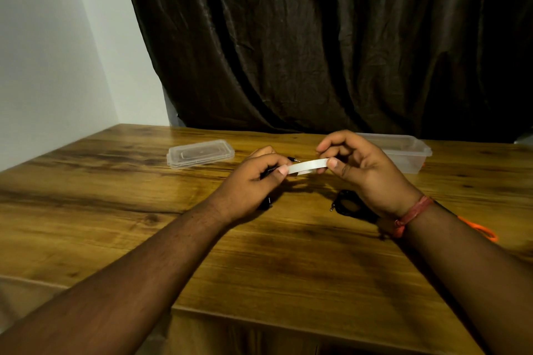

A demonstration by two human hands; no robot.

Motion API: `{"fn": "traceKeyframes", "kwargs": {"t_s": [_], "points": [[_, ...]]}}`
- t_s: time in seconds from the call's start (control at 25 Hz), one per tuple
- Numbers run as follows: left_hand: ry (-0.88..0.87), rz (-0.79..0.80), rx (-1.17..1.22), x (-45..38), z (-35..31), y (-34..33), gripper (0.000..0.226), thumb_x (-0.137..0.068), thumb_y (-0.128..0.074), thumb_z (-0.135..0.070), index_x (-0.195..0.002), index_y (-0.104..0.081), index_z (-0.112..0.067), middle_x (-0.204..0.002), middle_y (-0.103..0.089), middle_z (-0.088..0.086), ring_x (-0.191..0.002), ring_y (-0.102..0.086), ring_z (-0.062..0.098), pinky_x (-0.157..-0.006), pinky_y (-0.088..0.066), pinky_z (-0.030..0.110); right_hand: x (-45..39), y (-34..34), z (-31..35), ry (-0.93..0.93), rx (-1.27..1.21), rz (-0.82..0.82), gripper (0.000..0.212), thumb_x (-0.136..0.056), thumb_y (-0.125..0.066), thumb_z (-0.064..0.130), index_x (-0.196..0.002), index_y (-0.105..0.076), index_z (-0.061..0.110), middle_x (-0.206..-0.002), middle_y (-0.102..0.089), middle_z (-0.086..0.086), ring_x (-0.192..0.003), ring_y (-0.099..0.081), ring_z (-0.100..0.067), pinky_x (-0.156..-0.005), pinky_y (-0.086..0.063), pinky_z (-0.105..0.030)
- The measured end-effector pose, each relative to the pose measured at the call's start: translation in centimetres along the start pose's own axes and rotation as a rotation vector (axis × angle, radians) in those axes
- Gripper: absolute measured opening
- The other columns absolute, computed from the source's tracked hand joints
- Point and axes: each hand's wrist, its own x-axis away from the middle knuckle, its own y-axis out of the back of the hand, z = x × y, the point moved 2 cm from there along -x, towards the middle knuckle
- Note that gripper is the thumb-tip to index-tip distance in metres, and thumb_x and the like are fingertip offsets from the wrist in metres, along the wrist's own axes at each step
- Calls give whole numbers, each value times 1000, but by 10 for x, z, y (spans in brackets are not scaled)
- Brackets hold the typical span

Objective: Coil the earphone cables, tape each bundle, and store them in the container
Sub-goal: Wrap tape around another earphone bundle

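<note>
left hand [253, 179] — pinches tape strip [307, 166], holds black cable | right hand [357, 167] — pinches strip's other end

lid [200, 153] left on table [115, 210], container [403, 153] right, coiled cable [347, 206] nearer

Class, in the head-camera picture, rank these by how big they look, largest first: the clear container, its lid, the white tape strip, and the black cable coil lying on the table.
1. Clear container, though the right hand hides part of it.
2. Lid, close to the container, so this order is unsure.
3. White tape strip.
4. Black cable coil, partly hidden by the wrist, so its rank against the tape is unsure.
</note>
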Motion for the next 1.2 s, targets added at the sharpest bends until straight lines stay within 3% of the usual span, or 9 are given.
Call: {"fn": "traceKeyframes", "kwargs": {"t_s": [0.12,0.2,0.32,0.48,0.72,0.84,1.04,1.2], "points": [[22,9,32,0,-2,1,18,-100,-49,-25,-100,-66,-29,-97,-53,-10,-96,-54,12,-84,-45,33,0,1,1,-18,-169,-26,16,-92,-57,5,-107,-62,10,-93,-61,-15,-88,-63,-17,-84,-50,-25],[39,16,38,0,-2,1,18,-101,-49,-24,-99,-66,-28,-97,-54,-13,-95,-55,13,-85,-47,36,1,3,1,-44,-196,-37,16,-91,-55,4,-105,-63,8,-93,-61,-14,-88,-64,-16,-83,-51,-22],[53,15,32,0,-2,-2,15,-101,-51,-21,-97,-65,-23,-98,-54,-12,-97,-56,13,-88,-50,43,1,2,-2,-92,51,-11,14,-92,-58,15,-102,-68,14,-91,-67,-7,-87,-64,-19,-82,-51,-25],[-36,13,-135,-3,-2,-3,15,-100,-52,-19,-99,-66,-19,-94,-52,-10,-92,-51,4,-80,-42,28,-1,-15,-6,-95,396,57,9,-94,-63,28,-98,-68,23,-91,-68,-4,-87,-62,-23,-76,-49,-33],[-74,10,-123,-4,1,-5,17,-95,-50,-29,-96,-66,-24,-90,-50,-13,-91,-51,5,-78,-40,24,0,-13,-6,-67,322,34,9,-96,-60,18,-97,-68,14,-87,-67,6,-82,-60,-8,-75,-46,-20],[-82,6,-158,-4,-1,-4,15,-93,-52,-34,-91,-64,-26,-89,-50,-9,-88,-50,6,-75,-38,23,1,-16,-3,-67,368,45,8,-95,-61,19,-97,-68,16,-87,-67,4,-83,-60,-13,-75,-46,-23],[-76,40,-180,-5,-3,-5,17,-92,-50,-31,-90,-64,-22,-90,-48,-12,-91,-49,6,-75,-38,22,3,-16,-2,-67,384,43,8,-95,-61,23,-96,-68,21,-87,-66,6,-82,-59,-12,-73,-46,-24],[-67,52,-184,-6,-3,-5,20,-89,-47,-25,-89,-65,-15,-88,-46,-13,-90,-46,3,-74,-37,22,1,-18,-3,-59,385,55,7,-95,-62,21,-96,-68,18,-81,-64,14,-77,-56,-1,-69,-43,-16]]}}
